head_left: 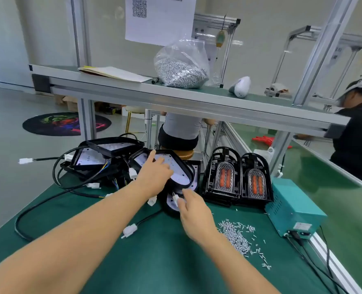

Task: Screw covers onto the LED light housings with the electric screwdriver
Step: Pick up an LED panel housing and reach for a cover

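A: Where are our hands right now?

B: Our left hand (pixel 154 170) reaches out over the pile of LED light housings (pixel 112 158) at the far side of the green worktop (pixel 91 262). Its fingers (pixel 162 163) lie straight and released on the pale plate inside the tilted housing (pixel 176 168) on top, and the thumb points up toward that housing's far rim.

A: And our right hand (pixel 194 213)?

B: It sits nearer to us, just below that tilted housing. Its fingers pinch a small white connector (pixel 175 198), which lies against another housing (pixel 171 205) underneath.

A: How do the housings lie?

B: They are heaped loosely, black frames overlapping at angles, with black cables (pixel 55 200) and more white plugs trailing off to the left and toward us. One plug (pixel 130 230) rests alone on the worktop between our forearms.

A: What sits to the right?

B: Two black covers with orange lenses (pixel 237 179) stand side by side, just beside the pile. A teal power box (pixel 292 206) stands right of them, with leads running off its near end. A scatter of small silver screws (pixel 239 236) lies on the worktop between our right wrist and the box.

A: Above?

B: A shelf (pixel 176 96) carries a clear bag of screws (pixel 182 66) and some papers (pixel 114 73).

A: The screwdriver?

B: We cannot pick it out.
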A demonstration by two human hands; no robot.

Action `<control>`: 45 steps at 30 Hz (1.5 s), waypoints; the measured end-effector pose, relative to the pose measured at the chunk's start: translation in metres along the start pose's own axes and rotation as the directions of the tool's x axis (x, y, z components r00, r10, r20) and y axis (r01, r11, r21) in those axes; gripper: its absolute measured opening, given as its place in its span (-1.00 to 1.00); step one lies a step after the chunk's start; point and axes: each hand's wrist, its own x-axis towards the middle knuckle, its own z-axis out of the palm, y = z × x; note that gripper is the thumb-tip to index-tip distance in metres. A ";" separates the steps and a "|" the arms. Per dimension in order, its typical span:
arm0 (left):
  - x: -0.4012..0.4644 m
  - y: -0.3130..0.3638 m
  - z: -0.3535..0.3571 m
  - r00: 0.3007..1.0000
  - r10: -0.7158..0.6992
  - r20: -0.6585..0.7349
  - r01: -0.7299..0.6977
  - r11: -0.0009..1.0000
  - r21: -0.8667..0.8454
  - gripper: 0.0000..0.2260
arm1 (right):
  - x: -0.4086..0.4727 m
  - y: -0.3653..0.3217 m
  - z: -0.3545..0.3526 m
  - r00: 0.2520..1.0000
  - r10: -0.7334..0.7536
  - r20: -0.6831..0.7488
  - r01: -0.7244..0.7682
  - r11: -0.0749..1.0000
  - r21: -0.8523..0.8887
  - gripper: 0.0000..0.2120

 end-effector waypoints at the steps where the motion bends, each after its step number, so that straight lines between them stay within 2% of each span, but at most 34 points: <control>1: 0.001 0.000 0.001 1.000 0.012 0.010 -0.012 0.999 0.029 -0.68 | 0.008 -0.002 0.002 0.999 -0.013 -0.034 0.012 1.000 -0.024 -0.81; 3: 0.005 0.000 0.001 0.999 0.039 -0.025 -0.038 0.998 0.049 -0.72 | 0.023 -0.007 0.005 0.999 0.014 -0.030 -0.017 0.997 -0.076 -0.72; 6: 0.009 -0.001 0.001 0.990 0.123 -0.071 -0.117 0.990 0.077 -0.76 | 0.036 -0.013 0.008 0.986 0.166 0.028 -0.166 0.986 -0.002 -0.64; 8: 0.009 -0.004 0.000 0.971 0.196 -0.140 -0.182 0.977 0.108 -0.77 | 0.040 -0.015 0.010 0.954 0.289 0.080 -0.298 0.945 0.131 -0.61; 9: 0.007 -0.005 -0.002 0.951 0.239 -0.195 -0.209 0.964 0.163 -0.78 | 0.041 -0.017 0.010 0.924 0.366 0.108 -0.381 0.883 0.273 -0.61; 10: 0.005 -0.006 -0.005 0.937 0.258 -0.236 -0.212 0.956 0.202 -0.78 | 0.043 -0.019 0.010 0.881 0.446 0.158 -0.468 0.771 0.433 -0.64; 12: 0.000 -0.008 -0.009 0.891 0.296 -0.344 -0.235 0.950 0.207 -0.76 | 0.046 -0.024 0.011 0.799 0.509 0.321 -0.558 0.430 0.709 -0.72; 14: -0.005 -0.002 -0.009 0.854 0.311 -0.416 -0.260 0.949 0.177 -0.77 | 0.053 -0.025 0.011 0.782 0.463 0.418 -0.525 0.129 0.841 -0.73; 16: -0.011 0.007 -0.010 0.803 0.306 -0.511 -0.283 0.951 0.124 -0.79 | 0.058 -0.026 0.009 0.782 0.438 0.444 -0.433 -0.131 0.892 -0.75; 18: -0.019 0.020 -0.009 0.742 0.243 -0.625 -0.275 0.960 0.048 -0.81 | 0.062 -0.026 0.006 0.768 0.441 0.464 -0.336 -0.339 0.879 -0.75; 20: -0.032 0.034 -0.008 0.662 0.110 -0.742 -0.244 0.967 -0.074 -0.81 | 0.064 -0.023 -0.002 0.756 0.470 0.456 -0.272 -0.408 0.872 -0.76; 22: -0.053 0.042 -0.008 0.651 -0.079 -0.755 -0.223 0.931 -0.290 -0.75 | 0.063 -0.016 -0.015 0.770 0.522 0.366 -0.191 -0.358 0.914 -0.76; 23: -0.065 0.042 -0.007 0.654 -0.213 -0.726 -0.220 0.864 -0.452 -0.77 | 0.063 -0.010 -0.024 0.774 0.549 0.315 -0.157 -0.316 0.936 -0.76; 24: -0.076 0.039 -0.007 0.668 -0.370 -0.646 -0.211 0.738 -0.641 -0.83 | 0.062 -0.004 -0.034 0.778 0.565 0.273 -0.131 -0.279 0.951 -0.77; 25: -0.085 0.034 -0.007 0.718 -0.509 -0.475 -0.169 0.534 -0.828 -0.87 | 0.061 0.003 -0.045 0.785 0.571 0.241 -0.116 -0.247 0.962 -0.78; 26: -0.092 0.027 -0.006 0.782 -0.578 -0.232 -0.087 0.268 -0.960 -0.87 | 0.058 0.010 -0.055 0.794 0.567 0.218 -0.111 -0.218 0.970 -0.78; 27: -0.096 0.022 -0.005 0.833 -0.552 0.030 0.023 -0.019 -1.000 -0.87 | 0.056 0.018 -0.064 0.802 0.560 0.207 -0.114 -0.197 0.974 -0.78; 28: -0.097 0.019 -0.002 0.856 -0.451 0.253 0.139 -0.272 -0.952 -0.86 | 0.053 0.026 -0.072 0.810 0.548 0.206 -0.121 -0.188 0.975 -0.78; 29: -0.097 0.017 0.002 0.858 -0.322 0.401 0.233 -0.453 -0.860 -0.83 | 0.049 0.034 -0.079 0.821 0.530 0.210 -0.130 -0.184 0.974 -0.79; 31: -0.088 0.014 0.004 0.855 -0.108 0.508 0.326 -0.649 -0.687 -0.67 | 0.040 0.047 -0.090 0.848 0.479 0.226 -0.168 -0.161 0.973 -0.82; 34: -0.067 0.014 -0.003 0.853 0.158 0.497 0.415 -0.784 -0.463 -0.49 | 0.022 0.056 -0.100 0.880 0.382 0.284 -0.275 -0.078 0.958 -0.83; 38: -0.038 0.030 -0.020 0.824 0.343 0.451 0.516 -0.783 -0.347 -0.43 | -0.001 0.062 -0.088 0.856 0.331 0.397 -0.476 0.204 0.856 -0.81; 40: -0.030 0.039 -0.028 0.834 0.312 0.456 0.483 -0.812 -0.328 -0.55 | -0.009 0.065 -0.078 0.846 0.297 0.442 -0.523 0.306 0.795 -0.78; 42: -0.026 0.043 -0.030 0.852 0.197 0.485 0.386 -0.862 -0.329 -0.71 | -0.014 0.068 -0.072 0.842 0.232 0.487 -0.538 0.439 0.720 -0.76; 45: -0.038 0.038 -0.021 0.846 0.035 0.532 0.330 -0.818 -0.471 -0.88 | -0.018 0.071 -0.069 0.822 0.134 0.553 -0.508 0.612 0.607 -0.76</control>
